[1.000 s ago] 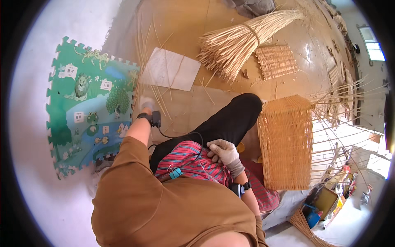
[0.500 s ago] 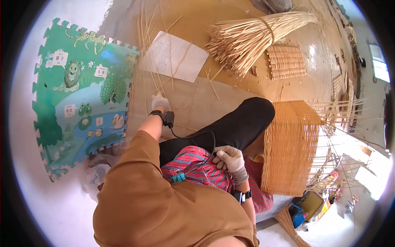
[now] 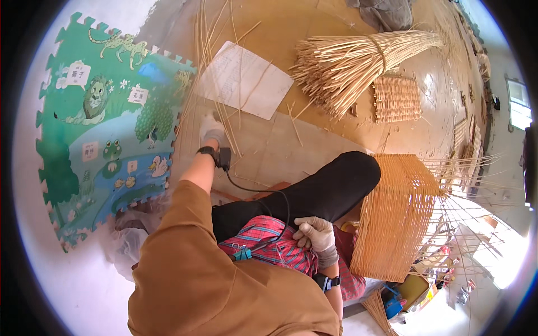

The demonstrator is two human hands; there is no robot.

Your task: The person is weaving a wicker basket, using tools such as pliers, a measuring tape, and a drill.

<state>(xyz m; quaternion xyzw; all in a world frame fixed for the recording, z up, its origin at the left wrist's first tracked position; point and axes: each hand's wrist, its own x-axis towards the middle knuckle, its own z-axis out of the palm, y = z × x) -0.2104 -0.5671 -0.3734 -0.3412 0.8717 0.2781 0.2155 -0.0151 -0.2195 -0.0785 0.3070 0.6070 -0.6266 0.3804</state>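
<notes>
Stretched forward over the floor, my left hand (image 3: 212, 130) wears a pale glove and is at the near ends of long, thin wicker strands (image 3: 219, 84). Motion smears its fingers, so its grip is unclear. My right hand (image 3: 315, 234), also gloved, rests by the red plaid cloth (image 3: 263, 232) on my lap with its fingers curled closed. Whatever they may hold is hidden. To the right of my bent knee stands a woven wicker basket (image 3: 391, 224), its unwoven strands (image 3: 468, 196) sticking out to the right.
Ahead lie a printed paper sheet (image 3: 244, 78), a tied bundle of wicker sticks (image 3: 358, 61) and a small woven panel (image 3: 397, 99). A green picture foam mat (image 3: 106, 134) covers the left side. A cable (image 3: 287, 210) runs from my left wrist across my leg.
The view has shifted, so the floor things appear lower. My left hand has moved slightly towards the foam mat, while my right hand stays curled at my lap.
</notes>
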